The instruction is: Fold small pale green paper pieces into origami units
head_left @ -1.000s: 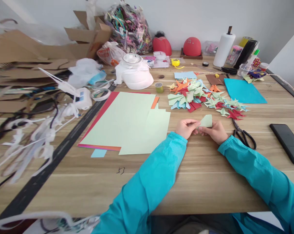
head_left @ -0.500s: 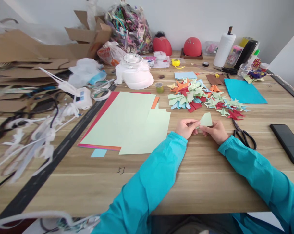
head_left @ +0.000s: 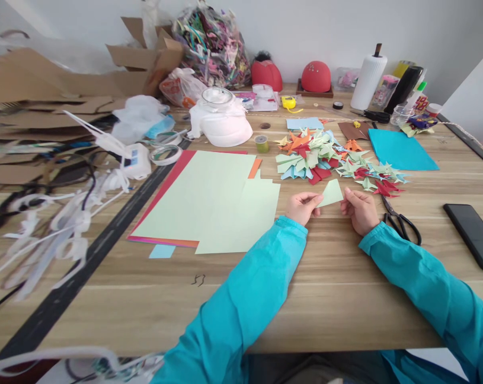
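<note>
A small folded piece of pale green paper [head_left: 331, 193] is held up above the wooden table, between my two hands. My left hand [head_left: 304, 208] pinches its lower left corner between thumb and fingers. At the paper's right edge, the thumb and forefinger of my right hand [head_left: 360, 210] are closed on it, the other fingers curled in. Just beyond lies a heap of folded paper shapes [head_left: 309, 154] in green, orange, red and blue. Black-handled scissors [head_left: 401, 221] rest right of my right hand, partly behind it.
Large pale green sheets [head_left: 197, 197] lie left over red and orange ones. A black phone [head_left: 471, 234] is at the right, with turquoise paper [head_left: 403, 149] behind. A thread spool [head_left: 261, 143] stands near a white wrapped bundle [head_left: 221, 122]. Cables [head_left: 73, 229] and cardboard [head_left: 65, 74] crowd the left.
My hands have moved slightly apart. The green paper has shifted a little left and tilted, and my right fingers have moved up to its right edge.
</note>
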{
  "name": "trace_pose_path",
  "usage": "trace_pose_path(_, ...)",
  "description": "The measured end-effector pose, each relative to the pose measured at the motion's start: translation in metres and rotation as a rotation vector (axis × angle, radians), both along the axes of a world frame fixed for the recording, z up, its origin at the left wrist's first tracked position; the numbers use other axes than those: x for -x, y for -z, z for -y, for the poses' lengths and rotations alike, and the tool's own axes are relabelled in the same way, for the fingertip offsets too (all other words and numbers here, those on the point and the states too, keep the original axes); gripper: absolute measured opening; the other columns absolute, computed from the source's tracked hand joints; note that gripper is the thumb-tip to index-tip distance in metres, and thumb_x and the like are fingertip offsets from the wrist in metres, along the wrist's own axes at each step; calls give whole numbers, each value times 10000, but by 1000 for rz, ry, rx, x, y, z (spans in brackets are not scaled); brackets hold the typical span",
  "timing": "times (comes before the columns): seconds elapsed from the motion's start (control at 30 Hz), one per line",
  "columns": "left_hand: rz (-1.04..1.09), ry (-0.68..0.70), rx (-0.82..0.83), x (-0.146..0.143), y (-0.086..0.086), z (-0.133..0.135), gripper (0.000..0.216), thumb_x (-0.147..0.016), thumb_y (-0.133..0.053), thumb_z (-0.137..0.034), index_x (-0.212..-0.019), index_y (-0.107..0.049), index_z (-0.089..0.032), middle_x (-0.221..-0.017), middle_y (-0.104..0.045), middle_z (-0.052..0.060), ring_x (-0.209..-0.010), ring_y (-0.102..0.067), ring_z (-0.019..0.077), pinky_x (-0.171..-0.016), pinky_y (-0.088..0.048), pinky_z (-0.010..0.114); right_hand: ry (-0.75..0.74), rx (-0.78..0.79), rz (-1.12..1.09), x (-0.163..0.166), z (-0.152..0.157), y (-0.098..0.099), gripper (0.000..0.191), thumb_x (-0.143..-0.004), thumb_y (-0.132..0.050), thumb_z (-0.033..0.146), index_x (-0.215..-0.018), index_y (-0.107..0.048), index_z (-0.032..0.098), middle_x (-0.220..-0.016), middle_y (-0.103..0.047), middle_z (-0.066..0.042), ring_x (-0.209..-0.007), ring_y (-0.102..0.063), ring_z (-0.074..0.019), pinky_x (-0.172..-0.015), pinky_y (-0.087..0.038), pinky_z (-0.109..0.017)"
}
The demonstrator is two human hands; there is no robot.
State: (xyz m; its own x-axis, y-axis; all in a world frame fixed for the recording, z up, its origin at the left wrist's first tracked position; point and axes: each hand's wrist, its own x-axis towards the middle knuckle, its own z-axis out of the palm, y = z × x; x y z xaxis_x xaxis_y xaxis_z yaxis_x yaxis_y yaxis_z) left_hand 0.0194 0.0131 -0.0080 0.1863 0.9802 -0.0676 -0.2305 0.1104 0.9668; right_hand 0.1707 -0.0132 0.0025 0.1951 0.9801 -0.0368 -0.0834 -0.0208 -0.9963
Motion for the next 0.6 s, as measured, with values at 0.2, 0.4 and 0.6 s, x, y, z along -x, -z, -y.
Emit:
trace_pose_path(0.2, -25, 62, -12, 1, -4, 3, 290, -585, -700, -386, -675, -644, -115, -413, -552, -15, -375, -501, 94, -418, -431, 223, -151, -73, 72, 0, 2, -3, 376, -708, -576, 524, -592, -571, 167, -518, -562, -3, -467, -493, -104, -475, -397, -237)
trace_pose_path(0.4, -49, 186, -3, 1, -6, 6, 360, -649, -640, -465, -674, -639, -107, -453, -572, 9, -402, -533, 105, -444, -458, 230, -189, -53, 194, 6, 6, -8, 332, -554, -723, 456, -626, -593, 159, -517, -549, 24, -484, -472, -102, -474, -397, -237)
trace_pose_path(0.6, 3, 103, 51, 0, -4, 4, 377, -617, -672, -462, -733, -634, -105, -539, -620, 28, -431, -562, 112, -459, -472, 234, -83, -77, 152, 3, 3, -2, 307, -622, -676, 456, -649, -590, 163, -505, -534, 27, -468, -452, -93, -457, -378, -232)
